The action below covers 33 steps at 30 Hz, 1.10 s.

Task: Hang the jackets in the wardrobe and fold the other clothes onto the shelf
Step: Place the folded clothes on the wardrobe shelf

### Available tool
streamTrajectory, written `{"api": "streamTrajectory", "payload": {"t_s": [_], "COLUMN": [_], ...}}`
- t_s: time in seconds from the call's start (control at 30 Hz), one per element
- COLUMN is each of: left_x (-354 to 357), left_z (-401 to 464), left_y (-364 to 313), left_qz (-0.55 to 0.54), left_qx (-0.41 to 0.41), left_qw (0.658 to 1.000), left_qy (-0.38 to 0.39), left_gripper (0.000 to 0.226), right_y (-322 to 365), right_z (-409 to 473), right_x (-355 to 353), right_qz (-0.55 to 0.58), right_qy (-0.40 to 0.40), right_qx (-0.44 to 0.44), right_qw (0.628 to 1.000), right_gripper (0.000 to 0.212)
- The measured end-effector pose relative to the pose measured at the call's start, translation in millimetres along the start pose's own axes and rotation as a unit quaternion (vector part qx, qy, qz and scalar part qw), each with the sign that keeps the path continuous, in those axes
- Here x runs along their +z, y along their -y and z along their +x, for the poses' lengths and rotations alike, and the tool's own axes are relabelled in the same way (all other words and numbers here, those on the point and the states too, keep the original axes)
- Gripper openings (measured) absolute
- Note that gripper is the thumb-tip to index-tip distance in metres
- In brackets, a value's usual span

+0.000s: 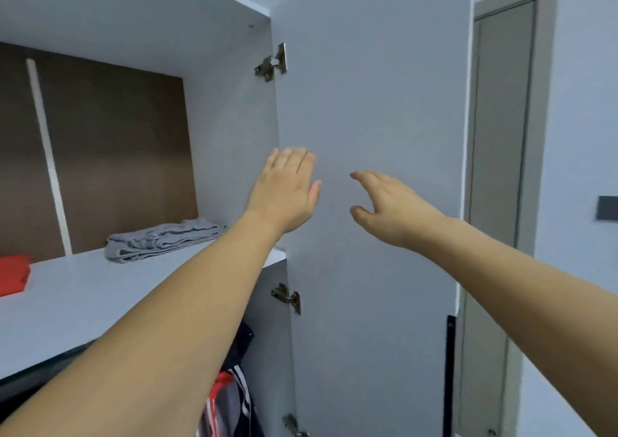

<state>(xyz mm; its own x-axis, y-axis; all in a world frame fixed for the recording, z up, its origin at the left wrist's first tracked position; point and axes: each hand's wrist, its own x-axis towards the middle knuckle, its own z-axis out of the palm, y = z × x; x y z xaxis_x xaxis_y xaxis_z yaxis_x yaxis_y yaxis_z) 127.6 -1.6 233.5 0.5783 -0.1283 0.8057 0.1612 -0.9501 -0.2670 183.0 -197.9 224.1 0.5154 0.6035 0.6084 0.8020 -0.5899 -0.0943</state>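
- Far left on the wardrobe shelf (83, 289): a folded red garment (13, 274), cut off by the frame edge.
- Further right on the same shelf, near the side wall: a folded grey garment (160, 241), lying flat, well apart from the red one.
- Behind both: a brown back panel (110, 155) with a pale vertical strip.
- Below the shelf: hanging jackets (234, 393) in dark blue, red and white, only partly in view.
- Left hand (287, 189): reaching up across the hinged edge of the open wardrobe door (368, 102), fingers straight and together, grip open and holding nothing; contact with the door hard to tell.
- Three metal hinges along that door edge: upper hinge (272, 63), middle hinge (287, 297), lower one at the bottom edge.
- Right hand (391, 202): raised in front of the door's inner face, fingers loosely curved, thumb apart, grip open and empty.
- Far right: a grey-beige room door (498, 169) and a dark wall switch (607, 207).
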Motion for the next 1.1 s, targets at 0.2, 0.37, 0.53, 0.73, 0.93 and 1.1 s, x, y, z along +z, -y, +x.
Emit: {"api": "streamTrajectory", "payload": {"t_s": [0.2,0.37,0.53,0.73,0.93,1.1], "left_x": [-32,-36,-13,41,113,143], "left_z": [23,48,73,105,147,182], "left_y": [-155,-290,-421,-569,-708,-836], "left_qz": [-0.081,-0.169,-0.213,-0.277,-0.343,-0.412], "left_qx": [0.064,0.073,0.163,0.222,0.262,0.281], "left_qw": [0.99,0.977,0.962,0.935,0.901,0.866], "left_qy": [-0.1,-0.109,-0.058,-0.013,0.023,0.044], "left_gripper": [0.058,0.058,0.056,0.051,0.05,0.049], "right_y": [-91,-192,-293,-408,-525,-609], "right_z": [-115,-211,-299,-381,-433,-490], "right_x": [-88,-143,-180,-199,-215,-235], "right_qz": [-0.041,-0.083,-0.108,-0.143,-0.172,-0.185], "right_qy": [-0.05,-0.053,-0.027,-0.006,0.008,0.008], "right_qx": [0.021,0.12,0.25,0.348,0.429,0.502], "right_qw": [0.998,0.988,0.962,0.927,0.887,0.845], "right_gripper": [0.062,0.061,0.06,0.062,0.062,0.062]}}
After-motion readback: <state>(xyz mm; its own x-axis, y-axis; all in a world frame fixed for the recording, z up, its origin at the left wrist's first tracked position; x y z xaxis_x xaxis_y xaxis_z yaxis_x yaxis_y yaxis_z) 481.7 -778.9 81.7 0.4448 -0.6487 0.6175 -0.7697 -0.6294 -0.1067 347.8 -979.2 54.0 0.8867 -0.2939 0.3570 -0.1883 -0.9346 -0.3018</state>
